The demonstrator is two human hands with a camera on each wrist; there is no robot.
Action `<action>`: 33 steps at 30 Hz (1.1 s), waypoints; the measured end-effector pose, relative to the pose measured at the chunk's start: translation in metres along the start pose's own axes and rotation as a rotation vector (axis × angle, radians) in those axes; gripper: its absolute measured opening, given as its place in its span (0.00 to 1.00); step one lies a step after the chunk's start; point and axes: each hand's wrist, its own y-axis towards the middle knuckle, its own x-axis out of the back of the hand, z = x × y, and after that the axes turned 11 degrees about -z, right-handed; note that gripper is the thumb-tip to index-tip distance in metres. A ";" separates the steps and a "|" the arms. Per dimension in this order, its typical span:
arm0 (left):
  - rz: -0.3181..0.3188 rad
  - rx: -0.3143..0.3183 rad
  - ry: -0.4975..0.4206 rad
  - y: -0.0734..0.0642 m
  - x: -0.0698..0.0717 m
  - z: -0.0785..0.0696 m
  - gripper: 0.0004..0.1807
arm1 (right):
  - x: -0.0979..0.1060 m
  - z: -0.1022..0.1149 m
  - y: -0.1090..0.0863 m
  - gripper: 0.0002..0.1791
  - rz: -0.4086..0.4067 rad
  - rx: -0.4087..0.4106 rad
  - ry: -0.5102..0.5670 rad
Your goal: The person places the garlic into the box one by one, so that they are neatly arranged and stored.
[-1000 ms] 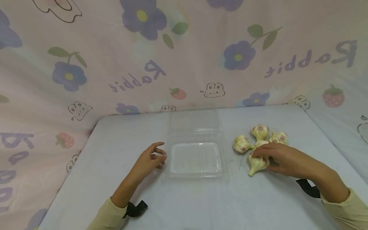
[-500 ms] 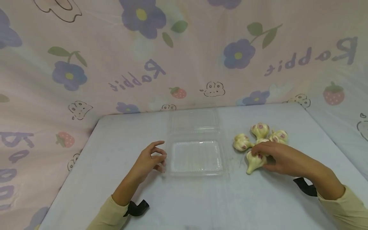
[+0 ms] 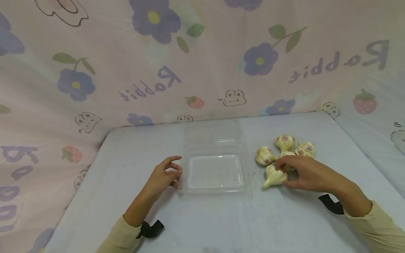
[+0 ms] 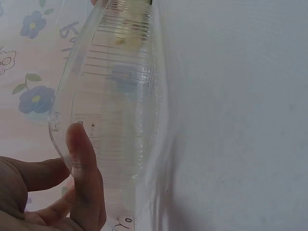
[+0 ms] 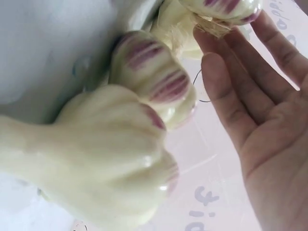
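Note:
My right hand point(image 3: 307, 172) pinches a garlic bulb point(image 3: 275, 176) between fingers and thumb. Its stalk points left, toward a clear plastic clamshell box point(image 3: 218, 192) that lies open with its lid point(image 3: 212, 133) folded back. In the right wrist view, the root end of that garlic bulb point(image 5: 226, 7) faces my fingers. Just behind it sit several more bulbs, among them one at the left point(image 3: 265, 156) and one at the back point(image 3: 284, 142). At the box's left edge rests my left hand point(image 3: 162, 178), fingers loosely bent, fingertips at the rim point(image 4: 62, 156).
All of this lies on a white-covered table point(image 3: 136, 147). A patterned cloth wall point(image 3: 209, 63) rises directly behind the lid and along the sides. Black straps or mounts point(image 3: 152, 229) hang below both wrists. More garlic bulbs point(image 5: 96, 154) crowd close in the right wrist view.
My right hand has shifted left, and the pinched garlic bulb has moved with it, away from the other bulbs. The left hand and the box have stayed in place.

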 end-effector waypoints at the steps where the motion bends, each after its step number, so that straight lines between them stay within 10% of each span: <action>1: -0.001 -0.001 0.003 -0.001 0.000 0.000 0.30 | -0.001 0.000 0.000 0.27 0.001 -0.007 0.014; 25: 0.078 -0.010 0.014 -0.007 0.006 -0.003 0.35 | -0.009 0.002 -0.002 0.16 0.067 -0.119 0.013; 33: 0.064 -0.010 0.011 -0.005 0.005 -0.002 0.35 | -0.010 0.006 -0.001 0.34 0.042 -0.100 0.017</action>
